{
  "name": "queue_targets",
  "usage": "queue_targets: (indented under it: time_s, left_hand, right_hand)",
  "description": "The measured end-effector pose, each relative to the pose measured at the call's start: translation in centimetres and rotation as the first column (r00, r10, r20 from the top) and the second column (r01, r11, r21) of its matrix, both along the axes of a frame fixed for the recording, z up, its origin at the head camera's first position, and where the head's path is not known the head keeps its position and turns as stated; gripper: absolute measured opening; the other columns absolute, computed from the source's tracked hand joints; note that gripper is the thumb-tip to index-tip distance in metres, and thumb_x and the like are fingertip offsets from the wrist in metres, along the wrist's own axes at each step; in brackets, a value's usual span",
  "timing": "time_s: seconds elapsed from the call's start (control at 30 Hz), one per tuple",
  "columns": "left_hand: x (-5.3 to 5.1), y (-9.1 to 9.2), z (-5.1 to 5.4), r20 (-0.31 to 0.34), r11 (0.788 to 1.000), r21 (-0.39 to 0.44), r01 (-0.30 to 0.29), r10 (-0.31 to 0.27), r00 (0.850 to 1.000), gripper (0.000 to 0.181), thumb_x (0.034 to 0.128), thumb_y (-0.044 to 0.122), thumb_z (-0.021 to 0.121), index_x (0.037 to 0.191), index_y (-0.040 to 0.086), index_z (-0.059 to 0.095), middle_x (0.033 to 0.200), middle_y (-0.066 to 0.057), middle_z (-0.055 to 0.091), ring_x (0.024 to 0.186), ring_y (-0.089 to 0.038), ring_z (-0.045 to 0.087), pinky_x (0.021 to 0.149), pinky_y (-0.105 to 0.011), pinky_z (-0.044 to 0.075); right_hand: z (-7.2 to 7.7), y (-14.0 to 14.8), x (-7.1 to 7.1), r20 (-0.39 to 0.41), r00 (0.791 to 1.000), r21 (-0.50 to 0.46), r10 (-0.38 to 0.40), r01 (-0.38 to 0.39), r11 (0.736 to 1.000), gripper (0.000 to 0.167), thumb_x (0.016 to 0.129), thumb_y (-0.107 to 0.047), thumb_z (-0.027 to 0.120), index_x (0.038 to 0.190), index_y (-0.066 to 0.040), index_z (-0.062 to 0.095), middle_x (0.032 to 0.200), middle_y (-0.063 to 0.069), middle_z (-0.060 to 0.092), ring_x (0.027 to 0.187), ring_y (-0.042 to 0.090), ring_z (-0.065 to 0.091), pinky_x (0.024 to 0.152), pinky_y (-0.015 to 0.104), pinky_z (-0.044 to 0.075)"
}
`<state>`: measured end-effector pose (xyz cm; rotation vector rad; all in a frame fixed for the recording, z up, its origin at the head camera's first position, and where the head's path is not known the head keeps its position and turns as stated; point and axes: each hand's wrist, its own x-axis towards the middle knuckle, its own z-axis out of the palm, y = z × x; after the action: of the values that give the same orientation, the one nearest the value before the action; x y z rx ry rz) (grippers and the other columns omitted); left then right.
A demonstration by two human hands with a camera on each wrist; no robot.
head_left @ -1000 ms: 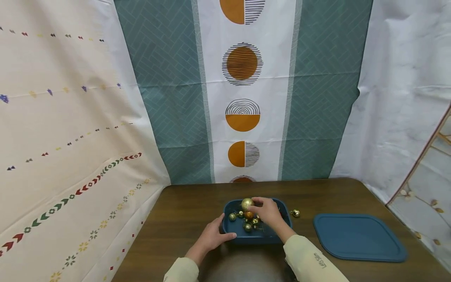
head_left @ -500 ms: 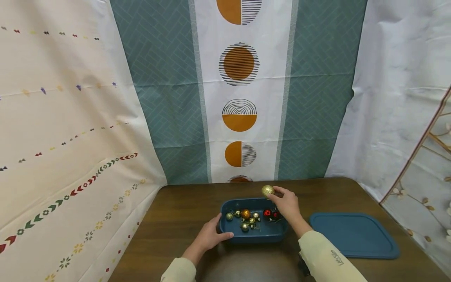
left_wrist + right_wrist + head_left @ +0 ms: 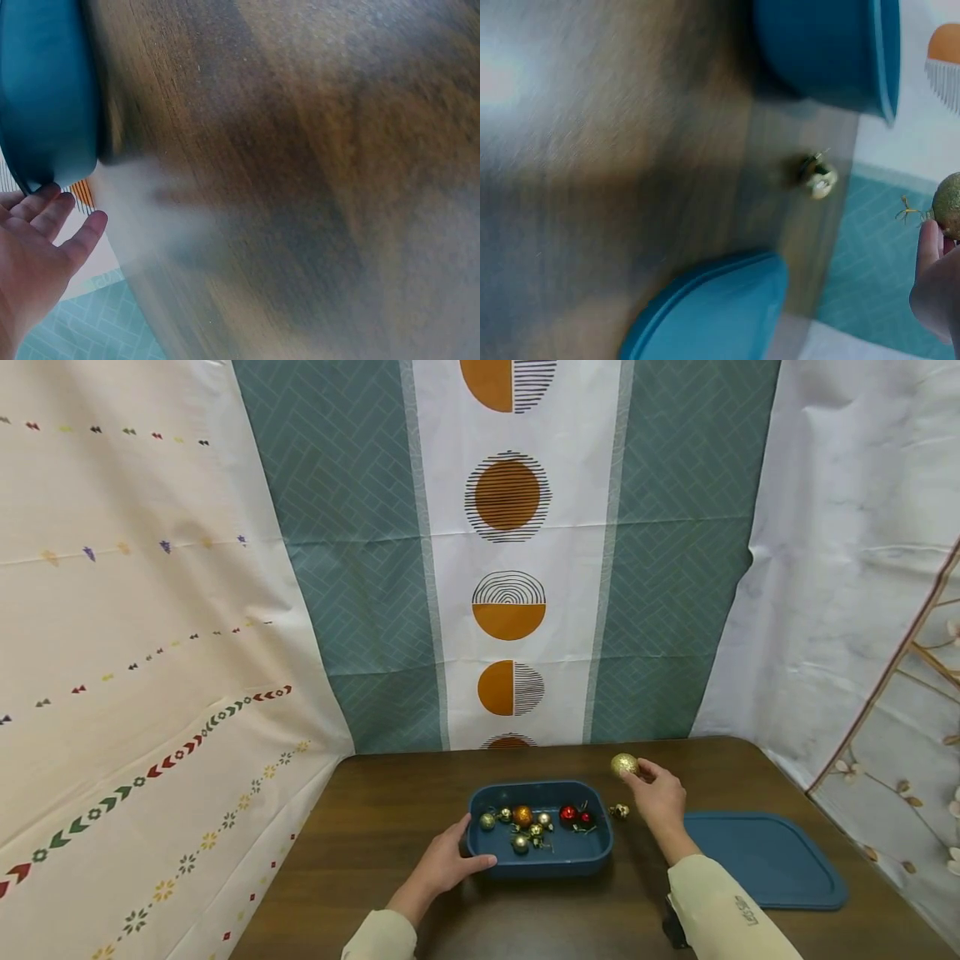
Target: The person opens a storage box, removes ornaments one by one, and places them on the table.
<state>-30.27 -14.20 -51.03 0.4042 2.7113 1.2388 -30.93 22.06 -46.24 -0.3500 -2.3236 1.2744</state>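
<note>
"Gold and glittery, that ball (image 3: 624, 766) in the right hand (image 3: 662, 800). How is it held?"

"In a pinch between fingers and thumb, at its near side. The right wrist view shows a thin gold loop (image 3: 909, 210) sticking out beside it. The ball is up in the air past the right end of the blue box (image 3: 543, 868), over the bench (image 3: 405, 793) as far as I can judge."

"And the left hand (image 3: 446, 862)?"

"Fingers loosely extended against the box's left end, thumb apart along the front. It grips nothing; probably it steadies the box."

"Which step is this, then?"

"A carry, I'd say, of one ball outside the box. An orange ball (image 3: 522, 815), red baubles (image 3: 568, 813) and some smaller gold ones lie inside; a small gold ornament (image 3: 619, 812) sits just beside it."

"What does the next move call for?"

"Likely lowering it near that ornament without knocking it, then a gentle release, since it could roll. The blue lid (image 3: 765, 860) lies flat under the forearm's side, so mind that."
</note>
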Motion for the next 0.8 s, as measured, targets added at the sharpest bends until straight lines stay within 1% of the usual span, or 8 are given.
queue_targets:
  time_s: [0.13,0.3,0.5,0.63,0.8]
  left_hand:
    - [0.0,0.1,0.0,-0.001,1.000,-0.003,-0.002,0.002,1.000,0.094,0.0840,0.045,0.078,0.152,-0.002,0.033,0.150,-0.027,0.039,0.138,-0.045,0.037,0.107,-0.063,0.033]
    - [0.0,0.0,-0.1,0.002,1.000,-0.013,-0.007,0.007,1.000,0.095,0.0836,0.046,0.078,0.152,-0.002,0.034,0.150,-0.027,0.040,0.137,-0.046,0.038,0.106,-0.063,0.033]
    - [0.0,0.0,-0.2,0.009,1.000,-0.014,-0.011,0.011,1.000,0.095,0.0831,0.046,0.079,0.152,-0.002,0.034,0.150,-0.027,0.040,0.137,-0.046,0.038,0.105,-0.064,0.034]
    - [0.1,0.0,-0.2,0.007,1.000,-0.013,-0.009,0.009,1.000,0.095,0.0829,0.045,0.079,0.151,-0.002,0.034,0.150,-0.027,0.040,0.137,-0.046,0.037,0.106,-0.064,0.033]
    - [0.1,0.1,-0.1,0.017,1.000,-0.015,-0.013,0.013,1.000,0.095,0.0830,0.046,0.079,0.152,-0.002,0.034,0.150,-0.027,0.039,0.137,-0.046,0.037,0.105,-0.064,0.033]
  right_hand:
    - [-1.0,1.0,0.1,0.011,0.999,0.018,-0.032,0.032,0.999,0.048,0.091,-0.023,0.072,0.127,0.008,0.061,0.113,0.028,0.067,0.108,0.046,0.058,0.093,0.058,0.042]
    - [-2.1,1.9,0.3,0.048,0.998,0.012,-0.048,0.047,0.999,0.049,0.093,-0.022,0.070,0.128,0.009,0.059,0.116,0.030,0.065,0.109,0.048,0.056,0.093,0.059,0.042]
    - [-3.6,2.6,0.4,0.058,0.996,0.016,-0.067,0.066,0.998,0.047,0.092,-0.019,0.070,0.127,0.011,0.059,0.116,0.031,0.064,0.107,0.049,0.057,0.090,0.059,0.044]
    - [-4.4,2.8,0.5,0.077,0.994,0.022,-0.081,0.080,0.997,0.047,0.093,-0.019,0.069,0.128,0.011,0.058,0.117,0.032,0.063,0.108,0.050,0.055,0.093,0.060,0.041]
    - [-5.1,2.9,0.5,0.095,0.992,0.012,-0.082,0.081,0.997,0.049,0.093,-0.019,0.069,0.129,0.012,0.057,0.120,0.033,0.061,0.111,0.051,0.052,0.096,0.061,0.037]
